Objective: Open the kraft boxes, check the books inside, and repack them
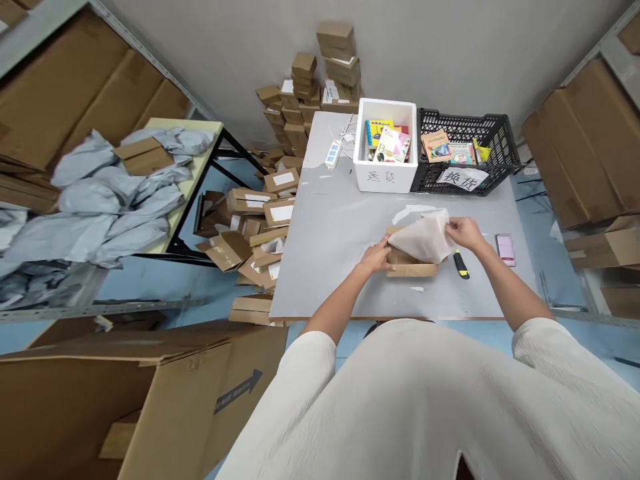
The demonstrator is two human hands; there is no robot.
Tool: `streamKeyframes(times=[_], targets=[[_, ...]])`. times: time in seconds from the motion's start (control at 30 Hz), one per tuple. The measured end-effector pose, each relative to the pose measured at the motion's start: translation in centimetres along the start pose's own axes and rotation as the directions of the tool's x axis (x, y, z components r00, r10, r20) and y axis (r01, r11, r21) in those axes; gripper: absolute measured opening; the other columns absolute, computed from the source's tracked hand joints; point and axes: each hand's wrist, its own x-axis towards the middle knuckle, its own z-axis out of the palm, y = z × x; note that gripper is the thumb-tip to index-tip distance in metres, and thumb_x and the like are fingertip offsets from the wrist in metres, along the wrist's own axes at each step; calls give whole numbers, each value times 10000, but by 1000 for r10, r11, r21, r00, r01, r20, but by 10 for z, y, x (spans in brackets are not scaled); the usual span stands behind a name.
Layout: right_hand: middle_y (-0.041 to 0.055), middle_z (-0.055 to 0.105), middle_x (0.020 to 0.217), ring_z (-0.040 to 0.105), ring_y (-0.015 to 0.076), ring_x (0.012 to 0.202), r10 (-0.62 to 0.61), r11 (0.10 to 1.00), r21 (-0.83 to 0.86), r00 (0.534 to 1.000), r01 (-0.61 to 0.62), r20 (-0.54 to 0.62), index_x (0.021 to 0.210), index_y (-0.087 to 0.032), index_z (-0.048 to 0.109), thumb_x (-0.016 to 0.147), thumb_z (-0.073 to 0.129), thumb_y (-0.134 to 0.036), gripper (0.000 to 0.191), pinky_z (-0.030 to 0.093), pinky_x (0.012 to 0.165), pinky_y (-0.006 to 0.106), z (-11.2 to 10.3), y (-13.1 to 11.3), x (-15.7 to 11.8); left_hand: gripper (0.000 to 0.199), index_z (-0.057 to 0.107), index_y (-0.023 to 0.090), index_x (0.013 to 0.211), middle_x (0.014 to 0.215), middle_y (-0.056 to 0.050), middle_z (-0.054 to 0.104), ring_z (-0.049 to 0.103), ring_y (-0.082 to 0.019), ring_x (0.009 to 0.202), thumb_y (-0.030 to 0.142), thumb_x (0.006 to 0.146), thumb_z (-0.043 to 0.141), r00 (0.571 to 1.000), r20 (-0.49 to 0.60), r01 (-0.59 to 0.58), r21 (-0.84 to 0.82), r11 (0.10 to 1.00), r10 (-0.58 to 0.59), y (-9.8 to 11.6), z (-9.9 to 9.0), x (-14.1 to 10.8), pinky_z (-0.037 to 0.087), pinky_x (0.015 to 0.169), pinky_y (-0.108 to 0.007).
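A small open cardboard box (413,270) sits on the grey table (320,253) in front of me. My left hand (377,257) grips the box's left side, thumb at its near corner. From above the box, a whitish, translucent wrapping sheet or bag (423,239) rises at a tilt. My right hand (465,233) pinches its upper right edge between closed fingers. Whether anything is inside the wrapping I cannot make out. A black and yellow box cutter (461,265) lies just right of the box, below my right hand.
A white foam box (385,179) of books and a black plastic crate (470,181) stand at the table's back. A phone (505,249) lies at right, a power strip (333,154) at back left. Cardboard boxes (265,253) crowd the floor left; grey parcels (115,193) cover a side table.
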Motion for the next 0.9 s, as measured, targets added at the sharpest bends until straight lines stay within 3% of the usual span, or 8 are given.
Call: streamKeyframes(times=[0.17, 0.33, 0.63, 0.8, 0.9], targets=[[-17, 513, 614, 513, 177, 674, 197, 958, 259, 943, -126, -269, 689, -204, 624, 860, 557, -394, 264, 390, 615, 272, -15, 26, 1, 538, 759, 256, 1021, 1858, -28, 235, 662, -413, 1321, 675, 730, 928, 999, -33, 31, 29, 999, -30, 2, -1, -2, 550, 1121, -591], [1, 575, 657, 567, 200, 716, 282, 910, 391, 900, -140, -333, 773, -168, 693, 835, 555, -374, 256, 465, 650, 292, -18, 40, 2, 556, 741, 228, 923, 1858, -52, 228, 608, -451, 1373, 694, 705, 952, 992, -35, 121, 29, 992, -120, 6, -13, -4, 507, 1161, -614], [-34, 454, 597, 459, 163, 644, 376, 888, 368, 895, -274, -239, 686, -208, 610, 772, 541, -378, 203, 379, 588, 264, 5, 41, -18, 627, 727, 221, 1017, 1852, -104, 231, 531, -491, 1451, 787, 772, 842, 960, -133, 255, 56, 965, -246, -23, -39, -6, 468, 1197, -658], [-48, 350, 562, 376, 150, 621, 384, 906, 247, 914, -345, -133, 598, -254, 461, 760, 528, -326, 189, 299, 564, 267, 29, 32, -35, 554, 703, 212, 1200, 1839, -154, 245, 481, -489, 1508, 676, 904, 771, 929, -206, 330, 77, 941, -309, -32, -45, -3, 463, 1204, -663], [-38, 405, 565, 389, 157, 629, 344, 934, 121, 937, -336, -55, 608, -246, 484, 787, 537, -272, 188, 286, 582, 276, 43, 21, -46, 485, 676, 216, 1290, 1844, -147, 230, 490, -447, 1509, 591, 984, 708, 926, -195, 353, 152, 923, -322, -29, -50, -1, 503, 1183, -598]])
